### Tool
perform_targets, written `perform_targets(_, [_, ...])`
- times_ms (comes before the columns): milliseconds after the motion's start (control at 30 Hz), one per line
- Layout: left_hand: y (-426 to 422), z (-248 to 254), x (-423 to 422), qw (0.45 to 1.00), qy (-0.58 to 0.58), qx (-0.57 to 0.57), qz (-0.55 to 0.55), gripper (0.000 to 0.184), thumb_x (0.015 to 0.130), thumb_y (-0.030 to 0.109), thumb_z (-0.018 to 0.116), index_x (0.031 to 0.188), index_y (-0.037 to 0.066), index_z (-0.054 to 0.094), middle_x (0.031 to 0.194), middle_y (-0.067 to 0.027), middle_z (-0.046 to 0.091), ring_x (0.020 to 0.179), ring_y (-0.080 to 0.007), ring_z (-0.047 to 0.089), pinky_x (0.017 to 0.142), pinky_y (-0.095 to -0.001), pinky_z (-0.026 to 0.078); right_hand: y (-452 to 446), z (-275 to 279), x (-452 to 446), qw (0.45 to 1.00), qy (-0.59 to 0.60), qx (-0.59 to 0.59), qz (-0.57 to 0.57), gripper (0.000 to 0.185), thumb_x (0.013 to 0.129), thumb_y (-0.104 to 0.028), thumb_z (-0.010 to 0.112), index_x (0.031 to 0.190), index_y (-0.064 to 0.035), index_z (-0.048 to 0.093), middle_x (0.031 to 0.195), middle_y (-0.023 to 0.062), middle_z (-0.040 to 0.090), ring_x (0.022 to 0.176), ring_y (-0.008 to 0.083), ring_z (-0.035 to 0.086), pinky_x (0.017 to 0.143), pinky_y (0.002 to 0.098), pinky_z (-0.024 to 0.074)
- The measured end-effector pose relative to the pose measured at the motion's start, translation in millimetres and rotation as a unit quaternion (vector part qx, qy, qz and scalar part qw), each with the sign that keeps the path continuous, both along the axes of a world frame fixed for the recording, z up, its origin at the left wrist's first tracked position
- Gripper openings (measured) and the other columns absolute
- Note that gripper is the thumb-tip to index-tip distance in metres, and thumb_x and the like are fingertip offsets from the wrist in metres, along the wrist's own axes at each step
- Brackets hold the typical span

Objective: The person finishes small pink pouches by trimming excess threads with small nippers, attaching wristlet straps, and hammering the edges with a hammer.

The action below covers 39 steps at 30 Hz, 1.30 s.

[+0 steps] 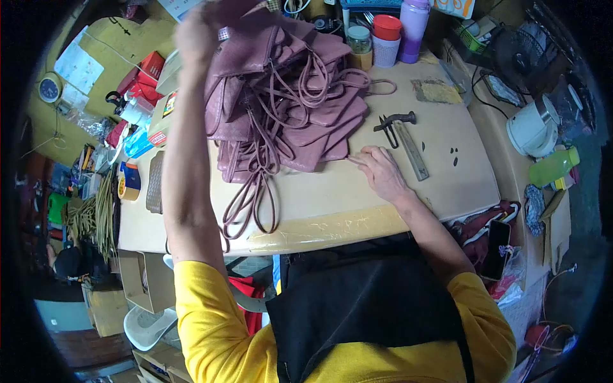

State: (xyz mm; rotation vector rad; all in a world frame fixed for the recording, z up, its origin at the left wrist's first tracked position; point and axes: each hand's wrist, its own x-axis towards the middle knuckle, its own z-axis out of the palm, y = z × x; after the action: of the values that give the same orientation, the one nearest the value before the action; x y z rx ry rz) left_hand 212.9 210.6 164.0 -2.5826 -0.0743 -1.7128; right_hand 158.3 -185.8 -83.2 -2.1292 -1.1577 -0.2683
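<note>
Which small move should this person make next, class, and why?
Probably slide the right hand slightly left to steady the near edge of the heaped mauve bags. It lies on the table right beside them with nothing in it, while the left hand is up at the heap's far side, and loose straps trail toward the table's near edge.

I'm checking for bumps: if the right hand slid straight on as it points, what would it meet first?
The right hand would probably meet the mauve bags just off its fingertips, though depth is unclear.
</note>
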Motion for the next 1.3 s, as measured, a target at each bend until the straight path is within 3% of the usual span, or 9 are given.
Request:
perform_targets(233, [-70.0, 63.8, -159.0, 0.959, -0.267, 0.032, -0.089, 0.019, 0.087, 0.013, 0.059, 0.095, -0.001, 0.068, 0.087, -0.0101, 0.070, 0.073, -0.0156, 0.065, 0.066, -0.0279, 0.050, -16.1, 0.4, 14.6, 0.969, -0.075, -0.042, -0.230, 0.036, 0.079, -0.015, 0.063, 0.113, -0.0044, 0.055, 0.108, 0.0131, 0.053, 0.100, 0.0306, 0.049, 0.085, 0.0425, 0.0355])
perform_targets(300, [-83.2, 7.6, -209.9, 0.969, -0.176, 0.119, 0.124, 0.017, 0.089, 0.012, 0.055, 0.088, 0.000, 0.067, 0.083, -0.0124, 0.069, 0.068, -0.0215, 0.065, 0.062, -0.0285, 0.050, -16.9, 3.8, 21.0, 0.964, -0.076, -0.083, -0.239, 0.039, 0.079, -0.016, 0.064, 0.115, -0.0043, 0.053, 0.105, 0.0128, 0.054, 0.100, 0.0309, 0.048, 0.085, 0.0422, 0.0352])
perform_targets(367, [-104.6, -93.8, -236.2, 0.991, 0.064, 0.089, -0.083, 0.014, 0.083, 0.004, 0.054, 0.088, 0.002, 0.067, 0.090, -0.0135, 0.068, 0.085, -0.0257, 0.065, 0.080, -0.0348, 0.050, -17.0, 2.9, 28.7, 0.960, -0.078, -0.105, -0.249, 0.039, 0.076, -0.017, 0.067, 0.112, -0.0056, 0.056, 0.103, 0.0118, 0.054, 0.098, 0.0286, 0.047, 0.083, 0.0419, 0.0349])
perform_targets(400, [-146.1, -101.4, -240.1, 0.898, 0.294, -0.160, -0.285, 0.020, 0.079, 0.005, 0.056, 0.096, 0.002, 0.066, 0.099, -0.0121, 0.067, 0.096, -0.0262, 0.062, 0.089, -0.0376, 0.046, -18.0, 4.5, 31.4, 0.960, -0.075, -0.101, -0.251, 0.035, 0.075, -0.017, 0.068, 0.107, -0.0068, 0.057, 0.102, 0.0119, 0.055, 0.095, 0.0286, 0.051, 0.081, 0.0418, 0.0374])
perform_targets(433, [-164.6, -136.4, -235.9, 0.865, 0.263, -0.129, -0.407, 0.029, 0.079, 0.009, 0.057, 0.106, 0.002, 0.064, 0.105, -0.0107, 0.065, 0.103, -0.0265, 0.059, 0.093, -0.0380, 0.044, -21.0, 4.2, 31.9, 0.961, -0.068, -0.104, -0.245, 0.035, 0.075, -0.017, 0.068, 0.107, -0.0068, 0.057, 0.102, 0.0119, 0.055, 0.095, 0.0286, 0.051, 0.081, 0.0418, 0.0374])
perform_targets(500, [-181.6, -200.7, -259.2, 0.837, 0.466, -0.084, -0.275, 0.034, 0.079, 0.011, 0.059, 0.113, 0.006, 0.062, 0.114, -0.0110, 0.059, 0.108, -0.0278, 0.055, 0.097, -0.0420, 0.039, -26.8, 5.6, 36.7, 0.967, -0.014, -0.142, -0.212, 0.028, 0.075, -0.016, 0.068, 0.100, -0.0085, 0.058, 0.100, 0.0137, 0.056, 0.091, 0.0289, 0.055, 0.078, 0.0413, 0.0401])
perform_targets(900, [-200.6, -209.2, -263.3, 0.839, 0.422, -0.242, -0.244, 0.028, 0.076, 0.008, 0.067, 0.104, 0.005, 0.066, 0.107, -0.0101, 0.061, 0.098, -0.0289, 0.057, 0.087, -0.0375, 0.043, -59.7, 26.9, -10.1, 0.946, 0.136, -0.197, -0.219, 0.034, 0.075, -0.002, 0.058, 0.106, -0.0004, 0.044, 0.108, 0.0229, 0.053, 0.104, 0.0401, 0.052, 0.088, 0.0456, 0.0412])
perform_targets(1267, [-206.9, -184.2, -256.1, 0.821, 0.433, -0.270, -0.256, 0.027, 0.078, 0.013, 0.069, 0.103, 0.002, 0.066, 0.101, -0.0117, 0.062, 0.093, -0.0278, 0.058, 0.084, -0.0363, 0.045, -65.1, 21.7, -22.3, 0.947, 0.203, -0.011, -0.250, 0.017, 0.081, -0.014, 0.057, 0.096, -0.0065, 0.053, 0.072, 0.0171, 0.061, 0.072, 0.0371, 0.061, 0.065, 0.0478, 0.0461])
perform_targets(1300, [-210.3, -164.8, -256.5, 0.719, 0.438, -0.402, -0.359, 0.025, 0.080, 0.016, 0.068, 0.100, 0.002, 0.068, 0.097, -0.0117, 0.062, 0.090, -0.0260, 0.059, 0.081, -0.0353, 0.045, -61.3, 14.9, -24.0, 0.947, 0.199, -0.009, -0.250, 0.017, 0.081, -0.014, 0.057, 0.096, -0.0065, 0.053, 0.072, 0.0171, 0.061, 0.072, 0.0371, 0.061, 0.065, 0.0478, 0.0461])
